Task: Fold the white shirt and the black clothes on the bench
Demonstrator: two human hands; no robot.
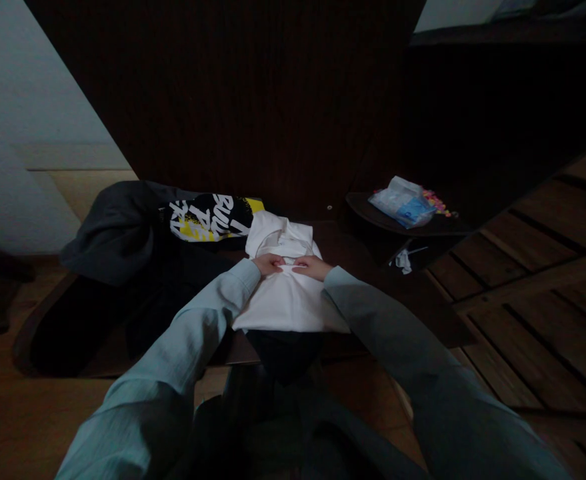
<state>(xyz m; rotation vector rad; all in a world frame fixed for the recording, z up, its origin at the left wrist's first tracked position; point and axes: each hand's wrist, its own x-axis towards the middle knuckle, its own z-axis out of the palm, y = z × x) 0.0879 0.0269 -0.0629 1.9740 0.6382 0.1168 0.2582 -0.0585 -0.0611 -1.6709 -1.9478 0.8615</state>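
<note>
White garment [293, 303] lies on a bench [397, 293] before a dark panel [253, 100].

Left arm [183, 340] and right arm [393, 320] stretched forward in long sleeves [127, 400], slanting in toward each other; left hand [269, 264] and right hand [315, 268] near together, backs upward, fingers [277, 261] bent inward in a pinch

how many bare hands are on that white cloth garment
2: the bare left hand and the bare right hand, close together near the middle of the white cloth garment.
</note>
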